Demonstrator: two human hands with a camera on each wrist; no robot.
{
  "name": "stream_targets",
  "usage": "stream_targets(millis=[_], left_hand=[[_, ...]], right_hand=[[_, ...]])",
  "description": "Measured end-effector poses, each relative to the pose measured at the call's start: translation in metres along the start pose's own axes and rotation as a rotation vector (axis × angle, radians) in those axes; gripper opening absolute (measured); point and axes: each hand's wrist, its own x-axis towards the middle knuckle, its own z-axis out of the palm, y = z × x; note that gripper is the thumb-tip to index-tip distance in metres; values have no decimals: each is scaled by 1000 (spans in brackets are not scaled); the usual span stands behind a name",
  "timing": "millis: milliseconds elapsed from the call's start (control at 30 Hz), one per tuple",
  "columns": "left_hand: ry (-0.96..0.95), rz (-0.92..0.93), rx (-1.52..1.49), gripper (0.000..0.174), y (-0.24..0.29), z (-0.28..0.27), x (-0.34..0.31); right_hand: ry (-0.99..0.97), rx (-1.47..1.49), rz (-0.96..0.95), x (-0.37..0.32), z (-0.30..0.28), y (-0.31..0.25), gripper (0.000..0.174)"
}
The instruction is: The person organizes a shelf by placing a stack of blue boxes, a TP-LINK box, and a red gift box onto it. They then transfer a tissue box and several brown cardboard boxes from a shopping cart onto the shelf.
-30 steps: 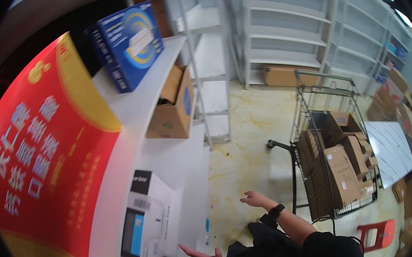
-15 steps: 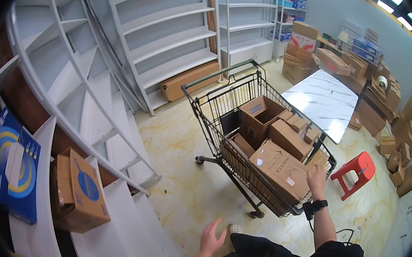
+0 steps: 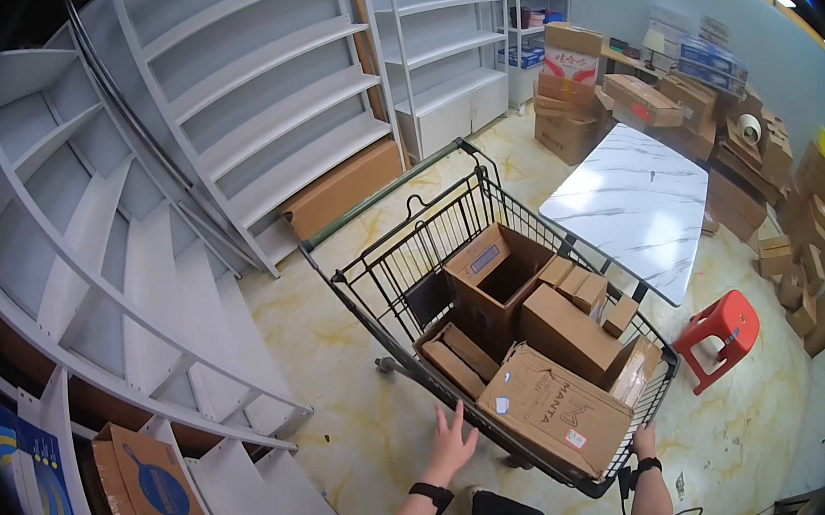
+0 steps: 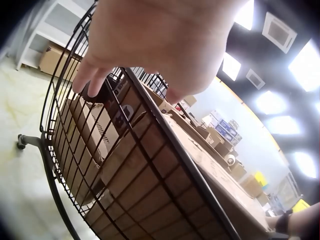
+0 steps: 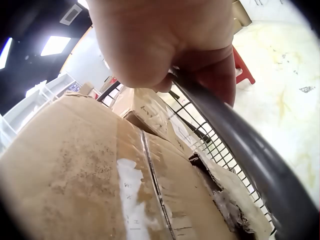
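Observation:
A wire shopping cart (image 3: 413, 358) full of brown cardboard boxes stands in front of the person. The right hand (image 3: 644, 442) is curled round its near rim at the right corner; the right wrist view shows that hand (image 5: 170, 50) gripping the dark rim (image 5: 240, 135) beside a taped box (image 5: 100, 165). The left hand (image 3: 449, 447), fingers spread, is at the cart's near left side, close to the flat MANTA box (image 3: 554, 411). In the left wrist view the left hand (image 4: 155, 45) is over the wire rim (image 4: 170, 135), its fingers extended; contact is unclear.
White shelves (image 3: 265, 102) line the left and back. A marble-patterned board (image 3: 628, 205) lies beyond the cart, with a red stool (image 3: 717, 336) to the right and piled cartons (image 3: 721, 134) behind. At the lower left, a shelf holds an open carton (image 3: 151, 496) and a blue box (image 3: 40, 488).
The view has turned from the left shelf to the cart, which appears nearer. The right hand has come to the cart's rim and gripped it; the left hand has moved up to the cart's side.

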Motion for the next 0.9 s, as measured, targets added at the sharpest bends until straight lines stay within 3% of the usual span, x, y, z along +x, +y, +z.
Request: stream_targets(millis=[33, 67, 267, 333, 533, 800, 900], left_hand=[[6, -69, 31, 69, 0, -1, 12], [12, -138, 63, 69, -1, -2, 23], [17, -144, 117, 73, 4, 18, 68], [14, -337, 137, 69, 7, 21, 75], [-2, -363, 183, 68, 10, 18, 77], [13, -250, 185, 68, -3, 18, 81], [41, -206, 184, 67, -9, 20, 83]], right_hand=[[-46, 75, 31, -5, -7, -7, 39], [12, 14, -72, 16, 5, 23, 36], [0, 94, 59, -8, -4, -2, 31], [-22, 133, 48, -6, -2, 3, 29], [-83, 255, -6, -8, 3, 3, 30], [-136, 94, 34, -3, 18, 8, 35], [-70, -60, -105, -1, 30, 19, 34]])
